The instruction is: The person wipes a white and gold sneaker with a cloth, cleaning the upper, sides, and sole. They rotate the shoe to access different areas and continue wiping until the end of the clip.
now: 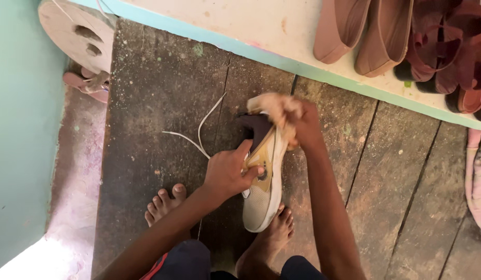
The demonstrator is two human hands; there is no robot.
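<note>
Left hand [227, 173] grips the side of the pale sneaker [263, 194], whose long axis runs from toe near my feet away toward the heel, where my right hand [297, 124] clenches a beige cloth [274, 106] against it, above the dark plank floor [157, 103].

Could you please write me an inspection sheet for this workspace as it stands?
Surface: dark, worn wooden planks, dusty and speckled.
Job's things: beige sneaker, toe toward the person, gripped at its side by the left hand; pale cloth bunched in the right hand at the shoe's heel end.
Clutter: white laces trailing loose across the planks.
Hands: both bare, both closed on their things.
Cables: nothing seen.
Surroundings: pink flat shoes and maroon sandals on a pale ledge; teal wall; bare feet below.
</note>
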